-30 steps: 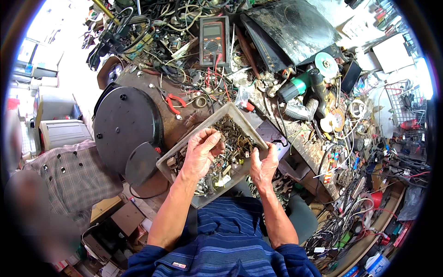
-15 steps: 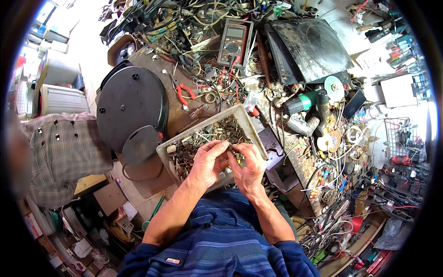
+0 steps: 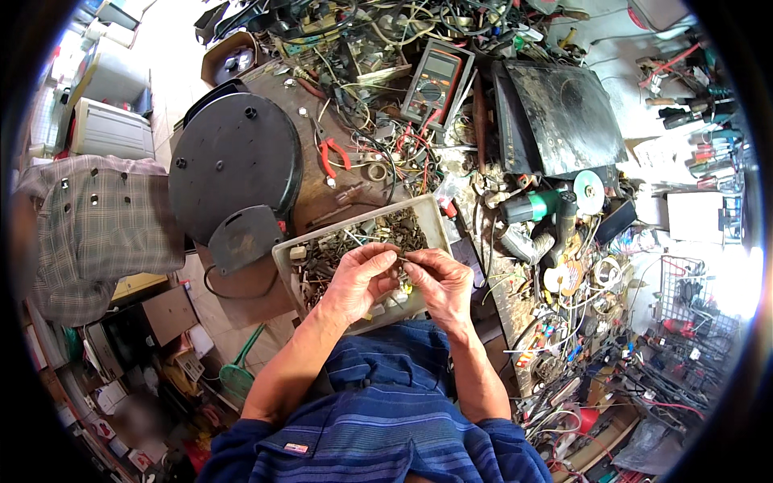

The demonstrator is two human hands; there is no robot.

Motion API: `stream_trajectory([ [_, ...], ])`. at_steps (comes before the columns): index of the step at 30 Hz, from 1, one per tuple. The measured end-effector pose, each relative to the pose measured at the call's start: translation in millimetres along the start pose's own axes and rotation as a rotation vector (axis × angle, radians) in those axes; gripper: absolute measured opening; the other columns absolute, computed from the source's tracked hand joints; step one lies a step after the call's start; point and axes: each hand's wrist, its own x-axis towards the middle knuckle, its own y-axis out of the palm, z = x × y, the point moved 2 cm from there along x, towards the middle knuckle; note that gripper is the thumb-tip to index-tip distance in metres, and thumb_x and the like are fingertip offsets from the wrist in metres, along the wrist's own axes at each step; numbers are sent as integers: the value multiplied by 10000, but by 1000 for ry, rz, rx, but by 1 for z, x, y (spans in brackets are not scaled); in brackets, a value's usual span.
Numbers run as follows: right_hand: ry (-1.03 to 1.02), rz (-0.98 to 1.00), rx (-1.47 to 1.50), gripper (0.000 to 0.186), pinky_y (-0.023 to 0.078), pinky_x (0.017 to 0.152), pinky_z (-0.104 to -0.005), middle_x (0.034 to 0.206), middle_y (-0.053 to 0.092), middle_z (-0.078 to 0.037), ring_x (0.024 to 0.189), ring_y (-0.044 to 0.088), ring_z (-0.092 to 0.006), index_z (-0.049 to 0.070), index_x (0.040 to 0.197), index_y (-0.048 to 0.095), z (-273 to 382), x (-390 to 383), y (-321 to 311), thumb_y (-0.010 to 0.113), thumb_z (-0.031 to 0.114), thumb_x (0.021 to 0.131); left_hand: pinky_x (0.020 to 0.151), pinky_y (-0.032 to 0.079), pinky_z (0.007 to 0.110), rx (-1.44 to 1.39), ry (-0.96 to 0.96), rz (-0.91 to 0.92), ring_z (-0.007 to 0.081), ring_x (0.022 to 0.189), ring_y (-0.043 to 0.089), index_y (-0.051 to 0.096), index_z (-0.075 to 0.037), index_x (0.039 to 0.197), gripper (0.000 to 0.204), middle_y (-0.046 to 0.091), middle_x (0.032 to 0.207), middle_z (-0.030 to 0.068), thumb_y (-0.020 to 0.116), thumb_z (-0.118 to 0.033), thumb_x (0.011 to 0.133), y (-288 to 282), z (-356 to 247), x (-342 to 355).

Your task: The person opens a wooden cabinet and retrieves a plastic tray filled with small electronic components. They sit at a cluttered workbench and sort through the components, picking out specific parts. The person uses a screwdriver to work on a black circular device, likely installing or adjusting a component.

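Note:
Over a shallow pale tray full of small mixed metal and plastic parts, both hands meet in front of me. My left hand is closed, its thumb and forefinger pinched at a tiny dark piece too small to name. Facing it, my right hand pinches at the same piece from the other side. The fingers hide most of it. Below the hands, a few white and yellow bits show at the tray's near side.
A round black plate-like base stands left of the tray. Beyond lie red-handled pliers and a multimeter. At right are a green angle grinder, a black folder-like slab and tangled wires. A checked cloth hangs far left.
The view has shifted a little, so most of the bench appears lower. My right fingers lie flatter and more stretched toward the small piece; both hands stay together over the tray.

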Motion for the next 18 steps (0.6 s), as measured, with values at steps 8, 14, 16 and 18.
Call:
stream_trajectory([
  [8, 42, 0, 3, 163, 561, 875, -281, 1089, 737, -85, 995, 698, -152, -30, 1070, 794, 4, 14, 17, 792, -2, 910, 739, 609, 339, 1180, 353, -285, 199, 867, 752, 672, 50, 1296, 417, 744, 1106, 155, 783, -59, 910, 6, -18, -17],
  [14, -322, 164, -310, 205, 584, 864, -317, 1031, 762, -133, 959, 746, -222, 20, 1050, 782, 31, 16, 86, 776, -53, 859, 765, 588, 403, 1160, 564, -225, 318, 858, 745, 710, 15, 1124, 283, 706, 1007, 182, 809, -41, 865, -1, -36, -93],
  [16, -287, 265, -272, 257, 590, 844, -328, 1025, 762, -125, 944, 748, -234, 28, 1065, 754, 41, 13, 126, 792, -67, 829, 758, 587, 390, 1110, 607, -306, 310, 860, 745, 717, 12, 1110, 264, 709, 993, 173, 807, -38, 867, -22, -39, -120],
  [18, -477, 423, -379, 249, 593, 831, -330, 1025, 756, -127, 926, 747, -252, 22, 1050, 743, 53, 15, 164, 805, -68, 826, 771, 578, 433, 1005, 630, -401, 363, 895, 724, 726, -7, 1114, 242, 703, 1002, 166, 788, -55, 885, -43, -38, -147],
])
